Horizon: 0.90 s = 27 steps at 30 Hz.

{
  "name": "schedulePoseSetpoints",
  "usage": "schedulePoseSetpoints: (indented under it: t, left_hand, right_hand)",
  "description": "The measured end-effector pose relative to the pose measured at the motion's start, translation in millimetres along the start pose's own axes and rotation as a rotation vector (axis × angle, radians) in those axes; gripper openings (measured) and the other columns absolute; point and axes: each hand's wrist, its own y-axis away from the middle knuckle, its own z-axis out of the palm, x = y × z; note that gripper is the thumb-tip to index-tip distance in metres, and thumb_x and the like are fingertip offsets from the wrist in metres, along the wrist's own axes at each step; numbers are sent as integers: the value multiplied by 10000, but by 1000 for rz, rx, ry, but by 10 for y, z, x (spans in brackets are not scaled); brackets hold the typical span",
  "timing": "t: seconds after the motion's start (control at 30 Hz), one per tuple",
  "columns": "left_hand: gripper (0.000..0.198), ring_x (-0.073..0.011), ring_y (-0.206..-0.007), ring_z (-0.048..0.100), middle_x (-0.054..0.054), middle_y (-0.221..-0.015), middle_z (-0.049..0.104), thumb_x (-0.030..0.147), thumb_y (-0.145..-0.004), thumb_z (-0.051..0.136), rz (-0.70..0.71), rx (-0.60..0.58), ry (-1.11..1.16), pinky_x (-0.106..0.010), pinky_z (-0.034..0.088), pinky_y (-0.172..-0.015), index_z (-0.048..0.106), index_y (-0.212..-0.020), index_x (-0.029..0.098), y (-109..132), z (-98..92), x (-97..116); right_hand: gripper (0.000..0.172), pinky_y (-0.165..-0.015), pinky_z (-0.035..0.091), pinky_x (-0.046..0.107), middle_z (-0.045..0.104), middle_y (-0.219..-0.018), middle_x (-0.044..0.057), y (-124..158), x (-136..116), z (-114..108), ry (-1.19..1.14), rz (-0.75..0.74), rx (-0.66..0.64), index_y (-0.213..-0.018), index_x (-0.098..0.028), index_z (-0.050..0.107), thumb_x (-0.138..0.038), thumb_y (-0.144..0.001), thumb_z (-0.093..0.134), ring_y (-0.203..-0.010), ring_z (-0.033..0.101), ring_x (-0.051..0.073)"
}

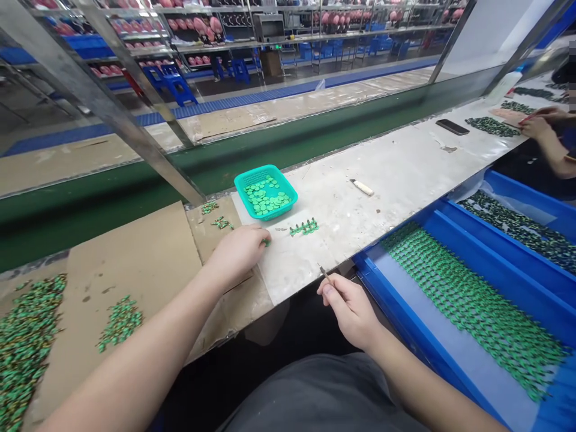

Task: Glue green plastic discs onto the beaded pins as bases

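Observation:
My left hand (238, 252) rests on the worktop just in front of a turquoise basket (288, 207). Its fingers are closed on a small green piece (266, 242), mostly hidden by the fingertips. Flat green discs (270, 203) lie inside the basket. My right hand (351, 309) is at the front edge of the worktop, pinching a thin pointed tool (324, 272) whose kind is unclear. Between and beyond the hands, a short double row of green pieces with upright dark stems (305, 227) stands on the white surface. Small green-and-brown pieces (221, 222) lie left of the basket.
A white-handled knife (362, 188) and a dark phone (452, 126) lie along the worktop. On the left, cardboard (157, 258) bears heaps of green pieces (31, 336). To the right, blue trays (373, 282) hold rows of green pieces. Another person's hands (540, 126) work at far right.

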Motion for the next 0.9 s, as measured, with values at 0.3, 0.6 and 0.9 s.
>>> schedulePoseSetpoints:
  t: [0.3,0.6,0.9]
  left_hand:
    - [321,-244,-868,760,-56,-997,850,469,-1018,529,14,-86,233,-336,546,-766,771,-957,266,533,-76,-10]
    - [445,-268,-933,817,-83,-1040,877,589,-1051,516,-174,91,431,-361,641,-872,823,-1006,270,1679,503,-362]
    - [101,-200,-947,811,-22,-1032,826,250,-1100,714,9,653,240,-322,618,-891,766,-1184,236,1907,1004,-243]
  right_hand:
    - [345,-797,575,317,726,-843,24,42,72,-15,49,35,2,-1113,-215,794,-409,-1179,516,-806,719,189]
    - [371,-803,690,304,912,-1055,64,-35,-202,68,-380,224,-362,-1428,-261,824,-345,-1175,567,-870,854,183]
    - [314,-852,712,268,920,-907,5,-466,-508,463,-385,14,-216,-1226,-316,901,-457,-1222,620,-835,889,146]
